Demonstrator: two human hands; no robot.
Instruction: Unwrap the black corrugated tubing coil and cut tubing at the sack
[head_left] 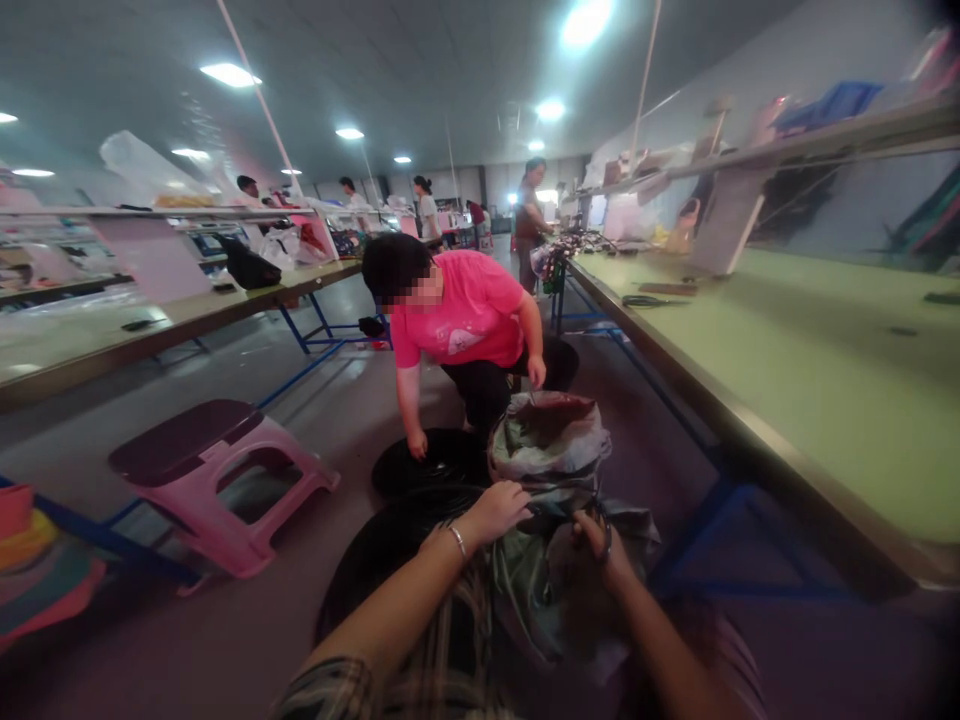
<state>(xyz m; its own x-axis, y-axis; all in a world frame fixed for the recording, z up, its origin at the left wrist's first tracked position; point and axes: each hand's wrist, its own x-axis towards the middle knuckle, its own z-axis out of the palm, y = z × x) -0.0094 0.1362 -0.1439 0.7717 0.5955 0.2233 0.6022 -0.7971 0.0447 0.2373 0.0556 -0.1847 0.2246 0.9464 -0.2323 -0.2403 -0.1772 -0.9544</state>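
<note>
My left hand (501, 510), with a bracelet at the wrist, reaches over the near black round coil-like bundle (375, 550). Its fingers are curled together, and whatever they may hold is too blurred to make out. My right hand (596, 540) is closed around what look like dark-handled scissors (604, 518), above a crumpled grey-green sack (525, 600). Just beyond my hands stands an open whitish sack (551, 450) with a reddish inside. A co-worker in a pink shirt (469, 305) crouches opposite, one hand on a second black round bundle (431, 460), the other above the whitish sack.
A pink stool (225, 480) with a dark seat stands to the left. Long worktables run along the left (172, 325) and the right (832, 380), on blue metal legs. Colourful stacked items (45, 570) lie at the lower left. Other people work further back.
</note>
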